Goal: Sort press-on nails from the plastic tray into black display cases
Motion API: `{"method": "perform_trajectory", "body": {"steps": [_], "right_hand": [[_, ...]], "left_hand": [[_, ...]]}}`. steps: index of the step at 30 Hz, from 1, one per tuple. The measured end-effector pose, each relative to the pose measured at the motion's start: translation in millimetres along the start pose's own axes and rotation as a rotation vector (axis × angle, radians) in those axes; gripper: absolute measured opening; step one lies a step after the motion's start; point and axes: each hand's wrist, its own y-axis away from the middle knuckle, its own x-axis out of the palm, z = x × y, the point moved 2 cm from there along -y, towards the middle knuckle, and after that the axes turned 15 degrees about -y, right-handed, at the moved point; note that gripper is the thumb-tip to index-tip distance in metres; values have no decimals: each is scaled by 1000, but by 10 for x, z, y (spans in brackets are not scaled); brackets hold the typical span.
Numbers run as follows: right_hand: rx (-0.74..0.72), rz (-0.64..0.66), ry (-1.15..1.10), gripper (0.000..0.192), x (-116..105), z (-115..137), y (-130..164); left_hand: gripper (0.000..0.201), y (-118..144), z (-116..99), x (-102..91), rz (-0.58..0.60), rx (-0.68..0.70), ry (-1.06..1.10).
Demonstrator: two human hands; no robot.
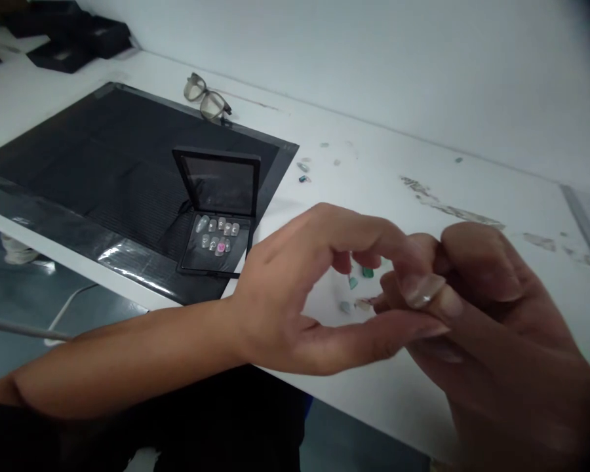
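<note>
My left hand (319, 288) reaches across with its thumb and index finger closed in a pinch. Its fingertips meet the thumb of my right hand (496, 308), whose fingers are curled in. A glossy, pale nail (426, 290) shows where the fingertips meet; whether it is worn or held, I cannot tell. Anything else between the fingers is hidden. Left of my hands, a small black case (250, 252) stands with its windowed lid (219, 183) up. Several pale press-on nails (221, 224) lie inside in two rows, one with a pink decoration (221, 247).
The case rests on a black mat (103, 144) on the white table (373, 393). Eyeglasses (206, 97) lie behind it, and black boxes (78, 39) stand at the far left. Small green pieces (368, 271) and other bits are scattered near my hands. A white wall (373, 72) rises behind.
</note>
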Motion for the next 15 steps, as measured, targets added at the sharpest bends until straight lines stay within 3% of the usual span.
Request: {"method": "perform_trajectory", "body": {"steps": [4,7,12,15], "right_hand": [[13,19,-11,36,-3,-2,-20],[4,41,12,35,3,0,-20],[7,89,21,39,23,10,35],[12,165,0,43,74,20,74]], "left_hand": [[20,-75,-26,-25,-56,125,114],[8,-122,-34,-28,-40,163,68],[22,-73,48,-44,-16,227,72],[28,10,88,-80,80,311,-4]]}}
